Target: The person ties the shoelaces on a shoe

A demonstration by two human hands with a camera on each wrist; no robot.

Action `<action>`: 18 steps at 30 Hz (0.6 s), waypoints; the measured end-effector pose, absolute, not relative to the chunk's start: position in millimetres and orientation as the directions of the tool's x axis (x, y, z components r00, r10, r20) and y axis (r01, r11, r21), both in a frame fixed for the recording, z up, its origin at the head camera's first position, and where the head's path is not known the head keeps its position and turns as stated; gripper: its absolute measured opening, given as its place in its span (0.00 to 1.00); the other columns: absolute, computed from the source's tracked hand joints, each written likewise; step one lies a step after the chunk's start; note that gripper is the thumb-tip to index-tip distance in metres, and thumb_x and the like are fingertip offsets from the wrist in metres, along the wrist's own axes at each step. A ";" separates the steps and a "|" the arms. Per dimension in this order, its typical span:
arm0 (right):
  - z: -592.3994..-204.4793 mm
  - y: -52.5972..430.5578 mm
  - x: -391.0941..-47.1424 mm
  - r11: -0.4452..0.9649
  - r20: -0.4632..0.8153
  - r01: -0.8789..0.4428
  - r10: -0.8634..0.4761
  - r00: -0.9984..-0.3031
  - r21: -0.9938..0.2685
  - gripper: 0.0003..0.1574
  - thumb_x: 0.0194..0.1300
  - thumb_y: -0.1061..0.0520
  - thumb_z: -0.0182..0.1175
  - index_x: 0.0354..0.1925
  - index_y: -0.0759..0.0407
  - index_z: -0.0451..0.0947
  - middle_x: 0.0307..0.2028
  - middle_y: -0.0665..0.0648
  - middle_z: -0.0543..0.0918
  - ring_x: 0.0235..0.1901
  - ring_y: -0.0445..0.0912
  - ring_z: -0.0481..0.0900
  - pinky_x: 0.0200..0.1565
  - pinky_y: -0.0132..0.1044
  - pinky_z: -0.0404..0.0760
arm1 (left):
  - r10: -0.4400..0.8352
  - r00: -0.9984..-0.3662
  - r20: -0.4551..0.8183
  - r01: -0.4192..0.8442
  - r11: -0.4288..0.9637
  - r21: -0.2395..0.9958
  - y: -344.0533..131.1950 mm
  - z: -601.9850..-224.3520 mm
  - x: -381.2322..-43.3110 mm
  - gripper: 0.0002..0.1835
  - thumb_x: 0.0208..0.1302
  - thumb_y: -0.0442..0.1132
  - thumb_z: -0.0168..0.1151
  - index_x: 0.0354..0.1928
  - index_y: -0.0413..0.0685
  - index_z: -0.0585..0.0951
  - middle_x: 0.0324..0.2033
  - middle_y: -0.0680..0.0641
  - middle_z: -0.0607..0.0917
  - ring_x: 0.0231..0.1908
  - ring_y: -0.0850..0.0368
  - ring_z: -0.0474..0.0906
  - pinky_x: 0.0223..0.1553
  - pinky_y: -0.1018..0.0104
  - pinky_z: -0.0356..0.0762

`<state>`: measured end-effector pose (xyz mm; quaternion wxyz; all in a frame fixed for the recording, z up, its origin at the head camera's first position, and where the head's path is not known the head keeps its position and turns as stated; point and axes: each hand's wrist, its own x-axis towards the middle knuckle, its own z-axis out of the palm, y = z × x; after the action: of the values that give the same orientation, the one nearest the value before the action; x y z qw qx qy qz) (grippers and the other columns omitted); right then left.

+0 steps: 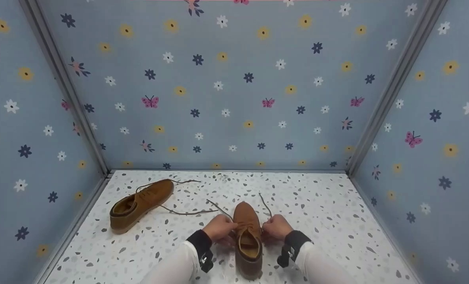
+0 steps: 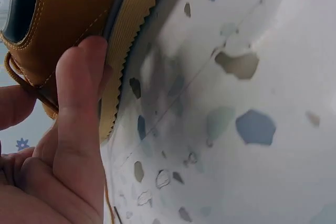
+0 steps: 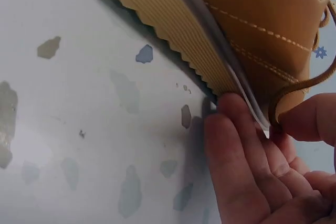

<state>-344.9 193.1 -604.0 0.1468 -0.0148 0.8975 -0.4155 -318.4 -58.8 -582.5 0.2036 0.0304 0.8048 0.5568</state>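
A brown lace-up shoe [image 1: 247, 213] stands on the speckled surface, its toe pointing away from me and its heel toward me. At its left side, my left hand [image 1: 221, 228] pinches one shoelace [image 2: 38, 94] between thumb and fingers, with other fingertips against the shoe's side. My right hand [image 1: 277, 227] pinches the opposite shoelace [image 3: 300, 84] on the right side, its lower fingers beside the ridged tan sole [image 3: 173, 40]. Both loose lace ends stretch forward past the hands. Dark straps [image 1: 200, 241] circle both wrists.
A matching brown shoe [image 1: 149, 200] sits at the back left, turned diagonally, with its laces trailing over the white speckled surface [image 1: 317, 221]. Blue flowered panels [image 1: 234, 98] rise at the back and both sides, joined by grey metal edges [image 1: 396, 86].
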 end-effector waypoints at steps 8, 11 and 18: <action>-603.1 192.8 -346.7 0.662 -0.206 0.074 -0.123 -0.971 -0.746 0.21 0.55 0.61 0.58 0.11 0.46 0.66 0.11 0.42 0.70 0.14 0.39 0.68 0.20 0.30 0.65 | 0.240 -0.953 -0.184 -0.035 0.516 0.856 -55.0 -585.4 -329.5 0.13 0.57 0.29 0.59 0.16 0.50 0.76 0.26 0.45 0.91 0.22 0.53 0.88 0.20 0.65 0.83; -602.1 192.8 -347.0 0.631 -0.240 0.130 -0.092 -0.966 -0.765 0.19 0.58 0.60 0.56 0.13 0.47 0.69 0.12 0.45 0.73 0.15 0.40 0.70 0.20 0.30 0.67 | 0.206 -0.967 -0.149 -0.004 0.576 0.817 -54.2 -584.5 -329.0 0.13 0.53 0.29 0.59 0.15 0.52 0.76 0.21 0.52 0.87 0.20 0.57 0.84 0.19 0.69 0.77; -593.5 195.9 -344.5 0.507 -0.314 0.251 -0.042 -0.948 -0.825 0.16 0.68 0.57 0.56 0.21 0.56 0.76 0.18 0.49 0.76 0.18 0.41 0.75 0.22 0.32 0.77 | 0.131 -0.982 -0.139 -0.040 0.569 0.822 -53.6 -578.5 -327.1 0.05 0.53 0.30 0.61 0.24 0.46 0.82 0.22 0.51 0.86 0.20 0.59 0.83 0.21 0.68 0.78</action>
<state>-344.5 195.9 -593.5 0.1486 0.0609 0.8552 -0.4929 -327.1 -53.6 -578.5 0.0926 0.0258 0.8808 0.4636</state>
